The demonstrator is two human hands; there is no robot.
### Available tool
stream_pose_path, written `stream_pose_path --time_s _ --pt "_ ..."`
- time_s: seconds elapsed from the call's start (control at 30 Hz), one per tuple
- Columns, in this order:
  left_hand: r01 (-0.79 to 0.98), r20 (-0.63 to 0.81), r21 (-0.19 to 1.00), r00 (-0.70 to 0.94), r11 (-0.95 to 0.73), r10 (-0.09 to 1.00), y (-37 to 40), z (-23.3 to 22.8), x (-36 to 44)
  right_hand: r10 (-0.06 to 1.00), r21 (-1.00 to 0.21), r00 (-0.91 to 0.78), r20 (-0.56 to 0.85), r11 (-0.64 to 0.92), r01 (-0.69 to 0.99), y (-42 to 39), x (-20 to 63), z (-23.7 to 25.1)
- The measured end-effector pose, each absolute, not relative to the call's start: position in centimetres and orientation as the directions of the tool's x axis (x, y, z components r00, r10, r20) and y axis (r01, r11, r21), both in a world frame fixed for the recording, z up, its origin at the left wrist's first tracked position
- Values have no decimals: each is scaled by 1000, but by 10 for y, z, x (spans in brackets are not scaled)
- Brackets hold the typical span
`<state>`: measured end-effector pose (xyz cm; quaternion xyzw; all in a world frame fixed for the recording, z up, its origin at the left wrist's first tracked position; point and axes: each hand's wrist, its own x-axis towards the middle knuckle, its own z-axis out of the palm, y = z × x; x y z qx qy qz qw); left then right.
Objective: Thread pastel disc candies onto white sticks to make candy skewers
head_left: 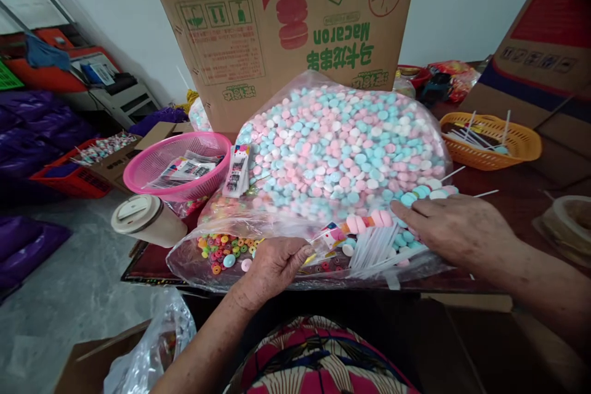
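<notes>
Macaron box (pixel 277 31) stands at 12 o'clock on the bench (pixel 517 203). Candy bag (pixel 332 148) lies in front, filling centre. Pink basket (pixel 178 163) at 10, orange basket (pixel 489 138) at 2, cup (pixel 148 220) at 9. Right hand (pixel 457 231) lies palm-down, fingers flat & slightly spread, touching candy at the bag's near edge. Left hand (pixel 272 268) is curled, fingers pinching what's prob. a filled skewer (pixel 364 228), long axis toward 2 o'clock, w/ loose sticks (pixel 376 246) between the hands.

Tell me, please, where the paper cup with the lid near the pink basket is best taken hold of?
Take the paper cup around its bare side wall, below the lid, coming from the near left, over the floor. It leans towards the camera at the table's edge, and the pink basket blocks the far side.
</notes>
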<state>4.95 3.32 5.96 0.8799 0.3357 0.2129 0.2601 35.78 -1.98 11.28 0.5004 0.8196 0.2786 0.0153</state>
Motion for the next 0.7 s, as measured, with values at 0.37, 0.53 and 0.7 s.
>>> stream_pose_path --time_s 0.37,0.53,0.7 --pt "556 -47 556 763 -617 645 33 66 63 829 428 -533 167 426 797 -28 344 93" --pt "659 -245 561 710 -501 660 27 69 78 792 399 -586 170 489 776 -32 335 95" --pt "438 -349 883 851 -166 392 28 67 83 672 513 -691 267 507 692 -31 333 112"
